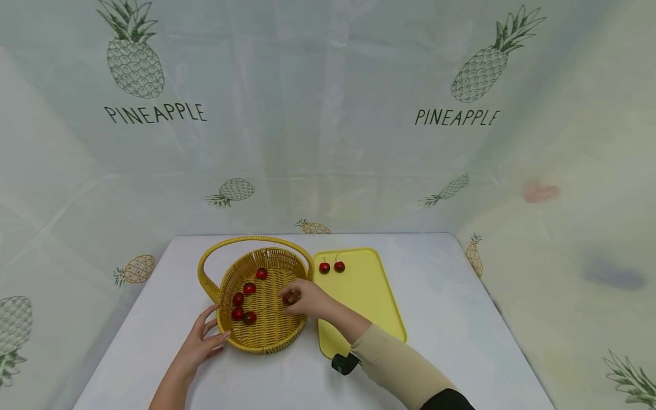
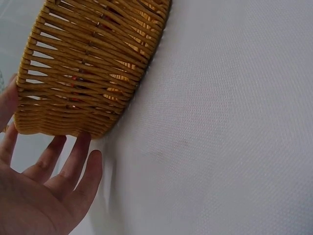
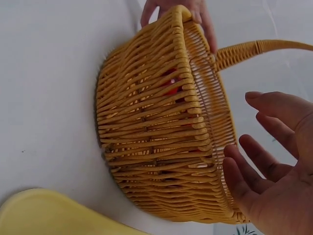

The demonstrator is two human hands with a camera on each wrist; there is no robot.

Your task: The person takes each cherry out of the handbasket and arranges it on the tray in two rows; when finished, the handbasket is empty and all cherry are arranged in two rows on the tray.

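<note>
A round yellow wicker basket (image 1: 266, 336) with an arched handle stands on the table. Several dark red cherries (image 1: 249, 288) lie inside it, mostly toward its left side. My left hand (image 1: 202, 344) touches the basket's left side near the rim, fingers spread; in the left wrist view its fingertips rest against the woven wall. Over the right part of the basket is my right hand (image 1: 304, 298), with another dark red cherry (image 1: 292, 296) showing by its fingers in the head view. The right wrist view shows thumb and fingers apart with nothing between them.
Right of the basket lies a yellow tray (image 1: 359, 290), with two stemmed cherries (image 1: 339, 266) near its far left corner. My right forearm crosses the tray. Behind the white table (image 1: 451, 319) hangs a curtain (image 1: 328, 142) printed with pineapples.
</note>
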